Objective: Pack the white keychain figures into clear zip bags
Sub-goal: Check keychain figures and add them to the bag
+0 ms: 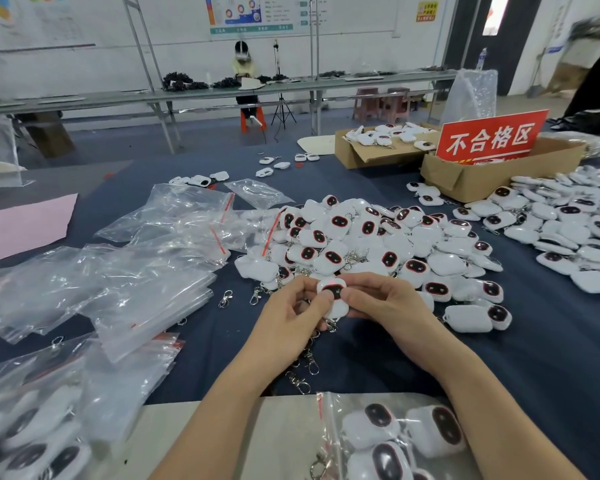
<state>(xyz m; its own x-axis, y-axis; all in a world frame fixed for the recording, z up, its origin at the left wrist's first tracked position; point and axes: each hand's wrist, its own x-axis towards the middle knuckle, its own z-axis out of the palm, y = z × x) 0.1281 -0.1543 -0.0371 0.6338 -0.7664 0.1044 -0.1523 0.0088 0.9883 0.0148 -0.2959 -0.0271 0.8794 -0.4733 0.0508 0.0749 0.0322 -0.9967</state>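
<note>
**One figure pinched btwn both hands, pile just behind**

One white keychain figure [333,296] is held over the dark blue table [534,341], approx. centre of view. It is clamped from the left by the left hand [288,317], thumb pressed at the edge of its dark face, and from the right by the right hand [385,299], fingers closed on its side. Its metal clip hangs below, partly hidden by the hands.

A big pile of loose figures [378,237] is heaped just beyond the hands; a second spread [568,223] lies at far right. Empty clear zip bags [146,271] w/ red seal strips are stacked to the left. A filled bag [395,438] rests at bottom, near the right forearm; more filled bags [32,441] are seen bottom left, blurred. Loose metal clips [302,375] lie on the cloth under the wrists. Two cardboard boxes [465,178] stand at the back right, one w/ a red sign [492,136].
</note>
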